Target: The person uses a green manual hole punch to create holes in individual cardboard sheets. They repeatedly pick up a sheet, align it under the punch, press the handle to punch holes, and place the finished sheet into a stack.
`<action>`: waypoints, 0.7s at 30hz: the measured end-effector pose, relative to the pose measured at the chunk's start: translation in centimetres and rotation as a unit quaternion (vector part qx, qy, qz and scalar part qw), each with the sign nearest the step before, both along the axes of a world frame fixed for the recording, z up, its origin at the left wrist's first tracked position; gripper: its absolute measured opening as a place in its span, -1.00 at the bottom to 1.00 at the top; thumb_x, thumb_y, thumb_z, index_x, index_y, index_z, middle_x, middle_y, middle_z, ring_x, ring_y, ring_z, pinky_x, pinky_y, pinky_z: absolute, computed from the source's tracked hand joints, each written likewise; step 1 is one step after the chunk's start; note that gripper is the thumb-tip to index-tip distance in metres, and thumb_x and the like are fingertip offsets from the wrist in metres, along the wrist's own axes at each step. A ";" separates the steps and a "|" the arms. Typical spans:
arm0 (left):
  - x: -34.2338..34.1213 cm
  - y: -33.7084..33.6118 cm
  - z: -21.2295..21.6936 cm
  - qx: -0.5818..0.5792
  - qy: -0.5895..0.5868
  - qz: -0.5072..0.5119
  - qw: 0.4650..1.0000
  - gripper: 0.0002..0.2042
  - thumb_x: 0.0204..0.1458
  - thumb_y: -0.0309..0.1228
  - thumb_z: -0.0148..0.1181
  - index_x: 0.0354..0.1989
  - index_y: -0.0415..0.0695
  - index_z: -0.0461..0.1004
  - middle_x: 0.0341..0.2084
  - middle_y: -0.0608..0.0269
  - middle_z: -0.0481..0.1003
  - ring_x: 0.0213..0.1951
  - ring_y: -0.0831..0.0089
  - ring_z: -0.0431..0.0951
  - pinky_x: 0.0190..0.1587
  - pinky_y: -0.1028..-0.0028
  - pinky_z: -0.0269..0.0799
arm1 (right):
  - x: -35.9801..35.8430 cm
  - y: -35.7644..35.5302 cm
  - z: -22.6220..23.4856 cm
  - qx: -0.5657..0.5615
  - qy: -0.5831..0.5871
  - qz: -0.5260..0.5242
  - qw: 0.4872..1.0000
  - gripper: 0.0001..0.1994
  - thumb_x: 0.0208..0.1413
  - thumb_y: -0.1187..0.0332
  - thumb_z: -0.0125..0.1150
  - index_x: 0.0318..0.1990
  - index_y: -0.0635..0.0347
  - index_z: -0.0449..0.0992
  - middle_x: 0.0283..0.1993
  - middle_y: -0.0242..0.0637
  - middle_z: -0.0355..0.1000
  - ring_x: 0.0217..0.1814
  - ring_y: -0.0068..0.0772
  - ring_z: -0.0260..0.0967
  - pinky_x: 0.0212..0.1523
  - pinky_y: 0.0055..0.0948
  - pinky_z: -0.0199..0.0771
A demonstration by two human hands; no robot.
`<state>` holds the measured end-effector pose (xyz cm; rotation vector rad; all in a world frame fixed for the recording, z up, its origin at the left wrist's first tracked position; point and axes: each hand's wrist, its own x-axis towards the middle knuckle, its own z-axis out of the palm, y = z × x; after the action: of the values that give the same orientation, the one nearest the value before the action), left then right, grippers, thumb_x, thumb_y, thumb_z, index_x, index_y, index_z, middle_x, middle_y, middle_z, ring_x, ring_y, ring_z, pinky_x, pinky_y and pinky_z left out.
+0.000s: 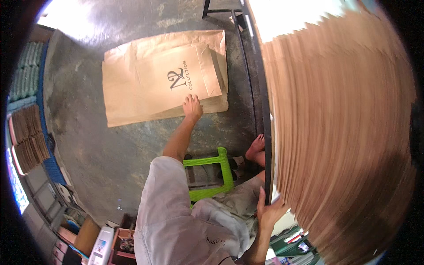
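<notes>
Two hands are at work, well apart. The left hand (pixel 192 107), near the centre of the frame, lies flat with fingers spread on the lower edge of a brown paper bag (pixel 176 75), pressing rather than gripping. That bag rests flattened on top of more brown bags (pixel 121 95) spread over the grey concrete floor (pixel 88 145) in the upper middle. The right hand (pixel 267 211), at lower centre, is open with its fingers laid against the edge of a tall stack of brown paper sheets (pixel 340 132), which fills the right half of the frame and hides what lies behind it. A black metal frame (pixel 264 115) runs along the stack's left edge. Below the left forearm stands a green plastic stool (pixel 225 165), with a bare foot (pixel 255 148) just beside it. More bundled brown paper (pixel 28 137) sits at the left rim.
</notes>
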<state>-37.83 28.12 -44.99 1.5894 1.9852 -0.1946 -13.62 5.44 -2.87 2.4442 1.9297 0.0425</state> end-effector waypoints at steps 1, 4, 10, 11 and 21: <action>-0.4 0.9 -1.5 0.019 0.022 -0.010 1.000 -0.19 0.03 -0.02 0.49 0.39 -0.15 0.29 0.41 -0.14 0.21 0.44 -0.08 0.22 0.28 -0.08 0.38 | -0.2 0.3 -0.2 0.002 0.007 -0.002 1.000 -0.24 0.08 0.08 0.56 0.24 0.53 0.40 0.22 0.37 0.41 0.26 0.48 0.36 0.27 0.19 0.35; -0.7 2.6 -4.5 0.021 0.069 -0.033 0.997 0.00 -0.08 0.00 0.57 0.50 -0.07 0.15 0.46 -0.11 0.16 0.46 -0.08 0.19 0.25 -0.14 0.39 | 0.3 0.5 -1.2 -0.001 -0.012 -0.002 1.000 -0.27 0.05 0.13 0.60 0.19 0.58 0.44 0.16 0.40 0.45 0.14 0.45 0.45 0.17 0.15 0.45; -4.3 5.7 -11.5 0.013 0.094 -0.094 0.991 0.15 -0.24 0.06 0.65 0.55 0.07 0.08 0.43 -0.13 0.19 0.36 -0.15 0.32 0.15 -0.16 0.55 | 0.8 -2.0 -1.4 -0.071 -0.116 -0.026 0.990 -0.21 0.08 0.11 0.59 0.24 0.62 0.38 0.26 0.43 0.38 0.23 0.47 0.41 0.23 0.18 0.40; -5.2 6.5 -10.6 0.011 0.083 -0.095 0.992 0.15 -0.24 0.02 0.67 0.54 0.03 0.08 0.39 -0.14 0.23 0.32 -0.16 0.35 0.11 -0.09 0.60 | 0.6 -1.4 -0.9 -0.075 -0.130 0.004 0.989 -0.20 0.08 0.12 0.59 0.26 0.62 0.36 0.27 0.43 0.37 0.25 0.48 0.40 0.24 0.18 0.39; -5.5 7.3 -13.3 -0.004 0.191 -0.199 0.961 0.05 -0.07 -0.04 0.55 0.51 -0.26 0.07 0.32 -0.46 0.26 0.35 -0.30 0.33 0.19 -0.02 0.59 | 1.6 -2.4 -0.5 -0.077 -0.149 0.093 0.981 -0.24 0.05 0.34 0.62 0.25 0.67 0.31 0.25 0.43 0.35 0.23 0.34 0.42 0.24 0.10 0.46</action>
<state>-43.31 35.38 -58.25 2.0560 1.9002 -0.7134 -12.01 3.09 -3.40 2.0214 1.9376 0.2402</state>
